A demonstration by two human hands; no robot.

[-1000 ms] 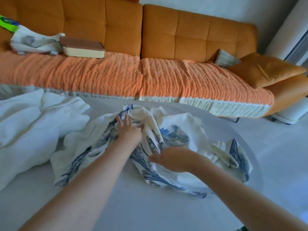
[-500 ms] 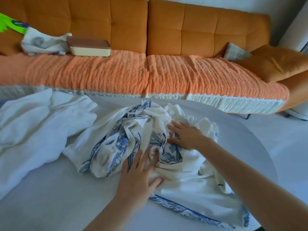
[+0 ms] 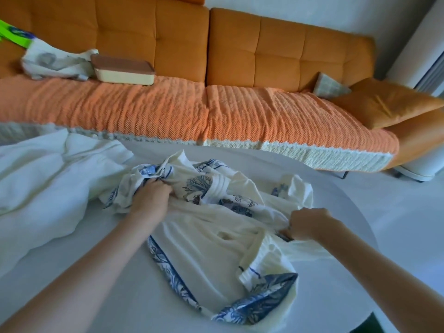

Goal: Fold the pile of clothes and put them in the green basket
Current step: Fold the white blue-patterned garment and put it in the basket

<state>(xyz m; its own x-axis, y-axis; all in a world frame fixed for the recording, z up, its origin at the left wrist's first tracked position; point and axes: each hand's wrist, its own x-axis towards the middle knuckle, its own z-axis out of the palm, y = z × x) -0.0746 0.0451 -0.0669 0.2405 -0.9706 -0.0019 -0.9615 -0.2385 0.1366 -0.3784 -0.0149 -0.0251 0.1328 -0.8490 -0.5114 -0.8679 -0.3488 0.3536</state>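
A crumpled white garment with blue floral print (image 3: 211, 239) lies spread on the round white table (image 3: 341, 294). My left hand (image 3: 151, 198) grips a bunch of its cloth near the far left side. My right hand (image 3: 305, 223) pinches a fold of it at the right. A plain white garment (image 3: 48, 188) lies heaped on the table's left. The green basket's rim (image 3: 12, 36) peeks in at the far left on the sofa, with a folded white printed cloth (image 3: 55, 63) beside it.
An orange sofa (image 3: 240, 56) with a knitted orange throw (image 3: 216, 116) runs behind the table. On it sit a cream box with a brown lid (image 3: 122, 70), a checked cushion (image 3: 329, 87) and an orange pillow (image 3: 389, 104). Pale floor (image 3: 408, 200) lies to the right.
Both hands lay flat on the printed garment earlier; now each has closed on its cloth. The left hand has moved to the far left, the right to the right, and the garment is spread wider.
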